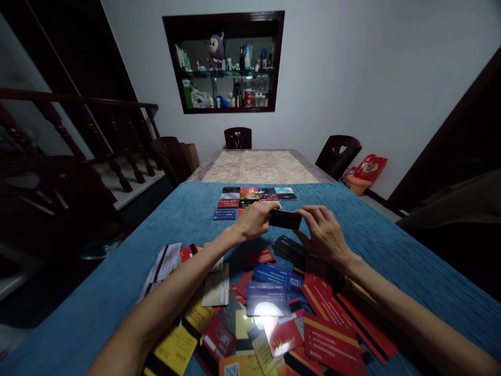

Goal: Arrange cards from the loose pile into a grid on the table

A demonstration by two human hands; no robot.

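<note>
Black card [285, 219] between both hands [289, 227]

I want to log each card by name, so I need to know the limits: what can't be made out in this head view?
- Dark card held between left hand and right hand: its print is too dark and small to read.
- Card rows on the blue cloth: partly hidden behind the left hand.
- Loose pile: overlapping cards, glare on one, bottom edge cuts some off.
- Shelf items: too small.

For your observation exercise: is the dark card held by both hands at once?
Yes, the left hand and the right hand each grip one end of the dark card above the blue cloth.
</note>
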